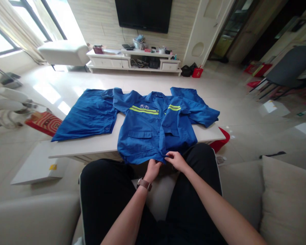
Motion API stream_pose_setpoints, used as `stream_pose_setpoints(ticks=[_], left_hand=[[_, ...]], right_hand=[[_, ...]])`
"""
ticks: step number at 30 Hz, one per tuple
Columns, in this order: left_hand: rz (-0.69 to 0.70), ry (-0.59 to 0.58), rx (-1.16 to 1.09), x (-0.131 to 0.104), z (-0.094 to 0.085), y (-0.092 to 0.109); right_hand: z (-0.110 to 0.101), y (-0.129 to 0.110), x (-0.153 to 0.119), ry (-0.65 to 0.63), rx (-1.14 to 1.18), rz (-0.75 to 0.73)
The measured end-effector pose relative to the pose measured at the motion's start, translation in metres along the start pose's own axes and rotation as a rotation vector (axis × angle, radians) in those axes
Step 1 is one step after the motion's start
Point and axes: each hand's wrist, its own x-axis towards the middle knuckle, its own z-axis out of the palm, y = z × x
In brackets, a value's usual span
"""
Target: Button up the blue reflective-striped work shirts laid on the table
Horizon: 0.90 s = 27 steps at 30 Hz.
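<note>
A blue work jacket [140,122] with yellow-green stripes lies front up on the coffee table, collar away from me. Its lower hem hangs over the near edge, above my knees. My left hand [153,170], with a watch on the wrist, is closed at the hem by the front opening; some of its fingers are hidden under the cloth. Close beside it, my right hand [176,160] pinches the bottom corner of the other front panel. Left of the jacket lies a folded blue garment [89,114], perhaps trousers. More blue cloth [186,92] shows behind the jacket's right sleeve.
The white coffee table [91,147] stands right before my knees. A red patterned bag [44,122] is at its left end. Beyond are a TV cabinet [109,63] and a grey bench [63,52]. Sofa cushions [288,194] flank me; a dark chair [290,66] stands at right.
</note>
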Motion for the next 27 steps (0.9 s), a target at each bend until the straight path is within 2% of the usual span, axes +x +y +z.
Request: stream_pose_setpoints(ticks=[10, 12, 14, 16, 18, 20, 24, 27], left_hand=[[0.046, 0.027, 0.156, -0.008, -0.005, 0.012], [0.047, 0.038, 0.159, -0.008, -0.003, 0.012], [0.017, 0.064, 0.119, -0.008, 0.001, 0.012], [-0.024, 0.098, 0.054, -0.006, 0.004, 0.011], [-0.044, 0.118, 0.011, -0.005, 0.007, 0.011], [-0.038, 0.116, 0.006, -0.004, 0.007, 0.01], [0.0, 0.099, 0.03, -0.003, 0.004, 0.009], [0.03, 0.081, 0.004, -0.003, 0.003, 0.009]], right_hand=[[0.003, -0.002, 0.004, -0.005, 0.06, 0.079], [0.005, -0.006, 0.003, 0.028, 0.058, 0.081], [0.007, -0.014, 0.001, 0.123, 0.013, 0.016], [0.009, -0.025, -0.004, 0.183, -0.093, -0.138], [0.009, -0.036, -0.011, 0.162, -0.214, -0.308], [0.008, -0.045, -0.018, 0.096, -0.293, -0.404], [0.007, -0.049, -0.026, 0.032, -0.411, -0.467], [0.009, -0.043, -0.024, 0.063, -0.514, -0.44]])
